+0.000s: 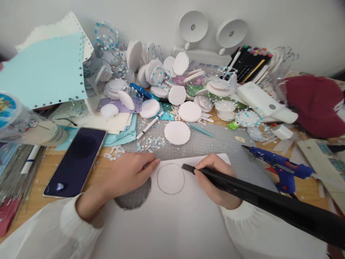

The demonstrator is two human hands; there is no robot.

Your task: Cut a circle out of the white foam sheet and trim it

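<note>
My right hand (217, 181) is closed around a long black pen-shaped tool (242, 196), its flat dark tip at the right edge of a circle outline (170, 178). That outline is drawn on a thick white sheet, apparently foam board (172, 223). My left hand (132, 171) lies on the sheet, palm down, holding nothing visible; its fingertips reach the circle's left edge. Beneath that hand, a round cut-out hole (133, 196) shows the grey cutting mat (212, 144). Just beyond the sheet lies a white disc (177, 132) with a rough edge.
Many white discs (189, 111) crowd the back, below a white twin-head lamp (193, 27). On the right lies a blue glue gun (283, 167) with a small red light. A phone (75, 162) and a cup (29, 124) are on the left. Small scraps dot the mat.
</note>
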